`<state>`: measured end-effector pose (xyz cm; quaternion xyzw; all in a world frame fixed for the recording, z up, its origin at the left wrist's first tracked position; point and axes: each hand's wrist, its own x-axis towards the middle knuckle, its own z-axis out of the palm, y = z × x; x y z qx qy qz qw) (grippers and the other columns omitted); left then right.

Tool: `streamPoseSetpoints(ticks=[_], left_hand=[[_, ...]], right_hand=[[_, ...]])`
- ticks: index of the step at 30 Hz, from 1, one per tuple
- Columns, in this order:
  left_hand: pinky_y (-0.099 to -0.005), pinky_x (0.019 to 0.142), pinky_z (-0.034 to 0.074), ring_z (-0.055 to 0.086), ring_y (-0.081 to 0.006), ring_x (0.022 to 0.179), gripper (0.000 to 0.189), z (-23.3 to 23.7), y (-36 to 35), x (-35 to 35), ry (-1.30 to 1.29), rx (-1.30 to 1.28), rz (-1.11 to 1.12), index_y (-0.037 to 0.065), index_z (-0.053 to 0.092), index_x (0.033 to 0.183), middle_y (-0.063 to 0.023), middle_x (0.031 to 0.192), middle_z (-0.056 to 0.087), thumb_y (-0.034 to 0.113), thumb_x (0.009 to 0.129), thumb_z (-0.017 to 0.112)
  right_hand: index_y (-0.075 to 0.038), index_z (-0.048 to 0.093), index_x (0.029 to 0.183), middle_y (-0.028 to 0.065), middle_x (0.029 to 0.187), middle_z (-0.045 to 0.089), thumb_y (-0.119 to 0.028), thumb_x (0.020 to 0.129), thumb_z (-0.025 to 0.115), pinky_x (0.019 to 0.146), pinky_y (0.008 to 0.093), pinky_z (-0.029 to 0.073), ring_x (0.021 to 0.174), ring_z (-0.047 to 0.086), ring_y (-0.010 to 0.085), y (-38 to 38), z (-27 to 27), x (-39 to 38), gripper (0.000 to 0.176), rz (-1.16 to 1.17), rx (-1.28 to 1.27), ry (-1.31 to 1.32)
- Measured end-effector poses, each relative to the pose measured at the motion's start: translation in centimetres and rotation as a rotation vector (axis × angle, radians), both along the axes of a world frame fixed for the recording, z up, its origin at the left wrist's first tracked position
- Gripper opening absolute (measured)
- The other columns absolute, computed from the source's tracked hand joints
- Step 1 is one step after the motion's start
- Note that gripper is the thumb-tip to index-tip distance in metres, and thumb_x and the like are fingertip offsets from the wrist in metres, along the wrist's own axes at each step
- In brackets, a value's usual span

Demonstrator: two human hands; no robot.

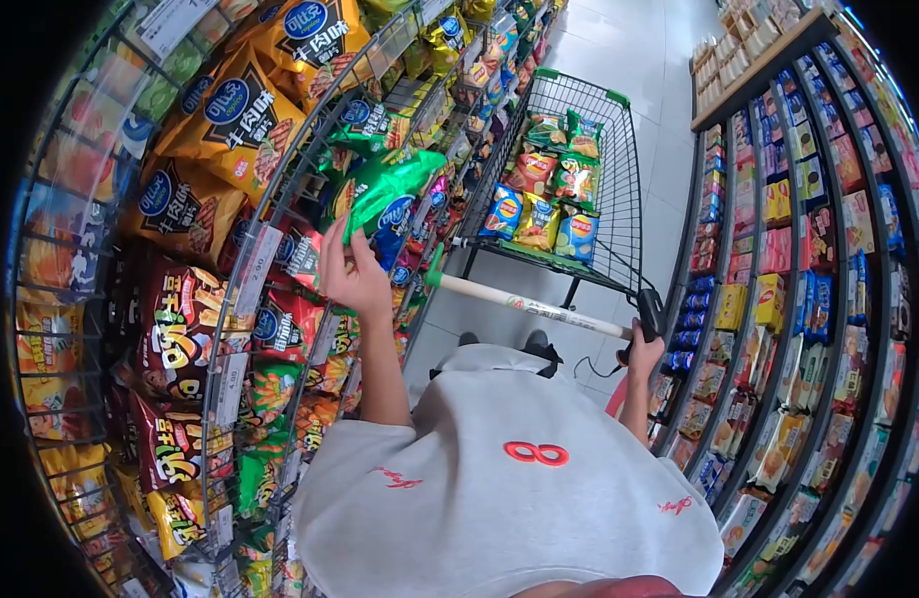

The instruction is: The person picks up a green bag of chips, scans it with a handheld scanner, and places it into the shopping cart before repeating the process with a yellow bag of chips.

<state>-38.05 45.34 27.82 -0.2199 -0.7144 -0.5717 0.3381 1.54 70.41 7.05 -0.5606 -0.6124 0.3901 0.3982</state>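
Note:
On the left, my left hand [355, 274] reaches to the shelf rack, its fingers and thumb closed on the lower end of a shiny green chip bag [400, 179]. The bag lies tilted across the front of the rack, over other bags. My right hand [642, 351] is wrapped round the right end of the shopping cart's pale handle [529, 304], just below a black device [649, 311] with a cord. Several chip bags lie in rows in the wire shopping cart [634, 179], among them a blue one [502, 212] and a yellow one [537, 221].
Wire racks on the left hold orange chip bags [235, 115] and dark red ones [180, 319], with price tags [257, 269] along the edges. Shelves of boxed snacks [768, 299] line the right side. Between them runs a tiled floor [669, 189].

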Motion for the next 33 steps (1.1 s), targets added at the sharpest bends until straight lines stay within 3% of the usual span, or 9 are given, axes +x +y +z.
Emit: streamPoseSetpoints(ticks=[5,8,9,11,13,16,21,25,33], left_hand=[[-0.0177,0.051,0.033,0.052,-0.0033,0.061,0.017,2.0,-2.3,0.3,-0.305,0.359,-0.271,-0.004,0.065,0.110,-0.0041,0.096,0.069,0.005,0.096,0.063],[-0.0173,0.056,0.036,0.052,-0.0028,0.065,0.020,1.9,-3.8,-1.3,-0.445,0.622,-0.693,-0.003,0.062,0.114,-0.0016,0.090,0.066,0.008,0.098,0.060],[-0.0245,0.069,0.047,0.055,-0.0102,0.074,0.019,0.5,-4.5,-2.7,-0.533,0.642,-0.909,0.001,0.059,0.114,-0.0018,0.091,0.062,0.014,0.101,0.054],[-0.0338,0.080,0.049,0.056,-0.0168,0.079,0.018,-0.8,-3.0,-3.6,-0.839,0.970,-0.843,0.003,0.058,0.112,-0.0037,0.096,0.060,0.017,0.102,0.051],[-0.0462,0.093,0.049,0.054,-0.0256,0.092,0.015,-4.3,-1.6,-6.9,-0.812,1.236,-1.789,0.007,0.054,0.108,-0.0065,0.104,0.054,0.019,0.103,0.048],[-0.0345,0.080,0.047,0.046,-0.0158,0.080,0.009,-4.6,0.8,-5.8,-0.806,1.231,-1.910,0.009,0.054,0.108,-0.0037,0.101,0.053,0.015,0.102,0.050],[-0.0343,0.076,0.045,0.044,-0.0148,0.077,0.010,-2.7,2.0,-2.8,-0.886,1.264,-1.788,0.011,0.047,0.095,-0.0012,0.094,0.051,0.018,0.096,0.055],[-0.0346,0.073,0.043,0.044,-0.0152,0.075,0.009,-4.3,1.8,-4.0,-0.912,1.231,-1.945,0.012,0.049,0.092,-0.0014,0.090,0.051,0.016,0.094,0.057],[-0.0336,0.081,0.043,0.043,-0.0167,0.080,0.021,-5.5,0.3,-3.6,-0.900,1.356,-1.951,0.009,0.045,0.095,-0.0025,0.091,0.046,0.023,0.095,0.061]], right_hand=[[0.006,0.069,0.104,0.0084,0.095,0.071,-0.014,0.085,0.078,0.078,0.0330,0.051,0.082,0.064,0.0158,-0.4,1.5,1.1,0.029,-0.067,0.079,0.151],[0.005,0.069,0.109,0.0093,0.099,0.071,-0.009,0.087,0.074,0.072,0.0297,0.051,0.078,0.065,0.0146,0.5,4.0,1.4,0.026,0.018,0.021,0.281],[0.005,0.067,0.112,0.0102,0.101,0.071,-0.008,0.088,0.072,0.068,0.0288,0.050,0.073,0.064,0.0142,-0.4,7.8,0.2,0.027,0.066,-0.047,0.357],[0.004,0.063,0.119,0.0130,0.104,0.070,-0.007,0.089,0.066,0.058,0.0270,0.046,0.061,0.058,0.0130,-0.5,11.4,-1.2,0.031,0.251,-0.076,0.494],[0.004,0.062,0.121,0.0138,0.101,0.070,-0.005,0.088,0.063,0.057,0.0267,0.045,0.059,0.055,0.0122,-1.5,15.3,-2.9,0.034,0.389,-0.169,0.484],[0.004,0.059,0.125,0.0143,0.101,0.070,-0.004,0.087,0.063,0.057,0.0262,0.045,0.059,0.054,0.0111,-3.2,18.1,-5.3,0.039,0.633,-0.285,0.472],[0.002,0.059,0.124,0.0103,0.092,0.071,0.001,0.079,0.072,0.051,0.0247,0.046,0.058,0.057,0.0094,-6.5,19.7,-9.2,0.047,0.836,-0.474,0.478],[0.001,0.063,0.114,0.0042,0.079,0.068,0.001,0.076,0.078,0.048,0.0246,0.045,0.056,0.058,0.0085,-7.2,19.6,-10.8,0.041,0.922,-0.505,0.303],[0.001,0.064,0.106,0.0040,0.080,0.070,0.001,0.076,0.077,0.048,0.0251,0.046,0.056,0.057,0.0085,-7.8,19.6,-13.4,0.032,1.062,-0.508,0.170]])
